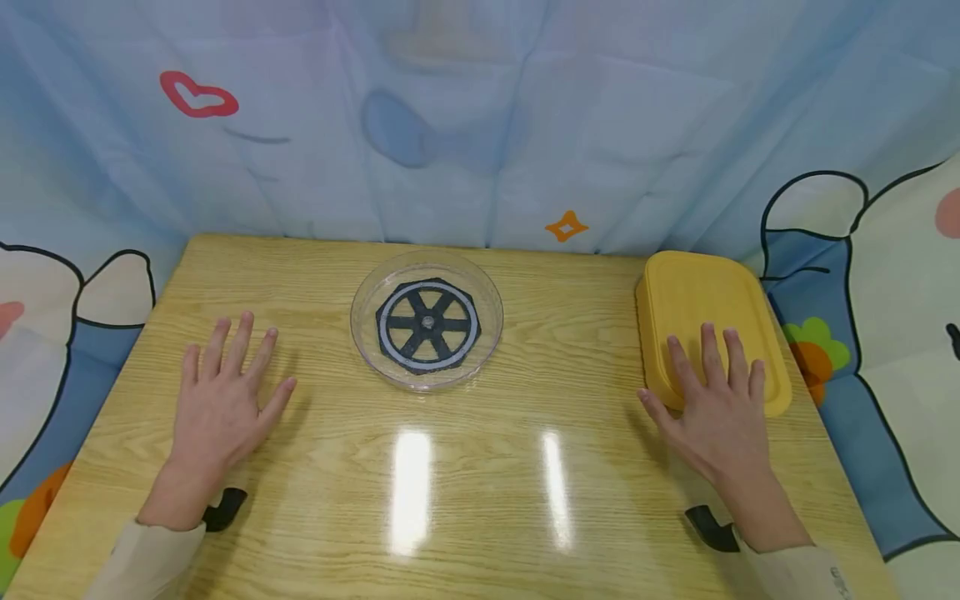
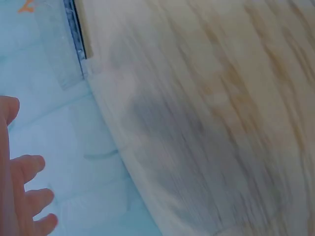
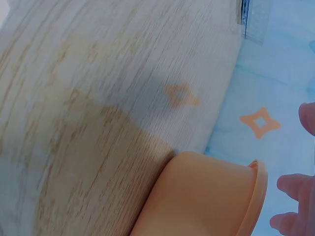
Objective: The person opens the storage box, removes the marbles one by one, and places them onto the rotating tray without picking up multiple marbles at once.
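Observation:
Fingers spread and palm down, my left hand (image 1: 217, 408) is over the left part of the wooden table, holding nothing. My right hand (image 1: 716, 417) is likewise spread, its fingers over the near part of a yellow lidded box (image 1: 712, 308). In the right wrist view, the fingertips appear a little apart from the rim of the box (image 3: 197, 196). Between the hands, toward the far edge, stands a clear round dish (image 1: 491, 350). A black wheel-like piece with spokes and a pale ring (image 1: 429, 325) lies inside it.
The glossy wooden table (image 1: 337, 483) carries two bright light reflections near its middle. A pale blue printed curtain (image 1: 465, 150) hangs along the far edge and both sides. A black band (image 1: 225, 510) shows at the left wrist, another (image 1: 711, 529) at the right.

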Motion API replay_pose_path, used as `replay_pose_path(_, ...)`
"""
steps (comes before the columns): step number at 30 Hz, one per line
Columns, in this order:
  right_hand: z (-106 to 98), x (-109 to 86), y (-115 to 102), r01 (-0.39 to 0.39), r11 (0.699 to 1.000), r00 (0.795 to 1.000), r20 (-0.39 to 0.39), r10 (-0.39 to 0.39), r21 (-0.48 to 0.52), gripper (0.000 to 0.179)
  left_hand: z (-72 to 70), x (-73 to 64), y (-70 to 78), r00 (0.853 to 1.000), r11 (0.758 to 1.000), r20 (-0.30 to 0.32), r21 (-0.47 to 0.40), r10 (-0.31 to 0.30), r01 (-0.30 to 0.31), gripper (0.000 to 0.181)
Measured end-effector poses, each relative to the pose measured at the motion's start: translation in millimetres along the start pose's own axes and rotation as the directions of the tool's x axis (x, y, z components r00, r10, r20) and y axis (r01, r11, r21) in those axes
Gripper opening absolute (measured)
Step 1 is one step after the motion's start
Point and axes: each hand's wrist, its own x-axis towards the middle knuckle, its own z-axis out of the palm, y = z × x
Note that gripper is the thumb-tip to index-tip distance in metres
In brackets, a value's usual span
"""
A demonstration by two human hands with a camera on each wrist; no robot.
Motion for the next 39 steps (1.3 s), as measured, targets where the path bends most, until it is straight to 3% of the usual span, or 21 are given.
replay_pose_path(7, 2.9, 0.8, -0.9, 0.05, 0.999, 0.994, -0.094, -0.047, 0.021, 0.073, 2.6, 4.3, 6.4, 0.992, 0.997, -0.119, -0.069, 0.039, -0.048, 0.06)
replay_pose_path(10, 6.8, 0.9, -1.0, 0.068, 0.997, 0.989, -0.134, -0.063, 0.038, 0.07, 3.2, 4.9, 9.9, 0.991, 0.995, -0.129, -0.099, 0.022, -0.035, 0.055)
replay_pose_path(18, 17.7, 1.1, 0.0, 0.088, 0.988, 0.99, -0.123, -0.073, 0.127, 0.059, 1.5, 4.3, 17.7, 0.996, 0.976, -0.02, -0.205, -0.086, 0.08, 0.049)
replay_pose_path(23, 19.3, 1.9, -1.5, 0.098, 0.981, 0.99, -0.121, -0.078, 0.167, 0.056, 2.4, 10.6, 19.4, 0.992, 0.932, 0.062, -0.34, -0.108, 0.123, 0.049)
replay_pose_path(29, 19.1, 3.6, -3.9, 0.137, 0.982, 0.979, -0.168, -0.114, 0.131, 0.06, 9.2, 20.9, 19.8, 0.99, 0.878, 0.099, -0.461, -0.096, 0.131, 0.048)
replay_pose_path(33, 18.6, 4.9, -7.9, 0.151, 0.985, 0.973, -0.191, -0.132, 0.089, 0.061, 17.4, 29.2, 21.5, 0.987, 0.825, 0.131, -0.545, -0.091, 0.148, 0.048)
replay_pose_path(39, 16.6, 4.6, -13.6, 0.136, 0.988, 0.982, -0.141, -0.124, 0.078, 0.059, 26.4, 43.3, 29.6, 0.98, 0.75, 0.179, -0.637, -0.085, 0.181, 0.049)
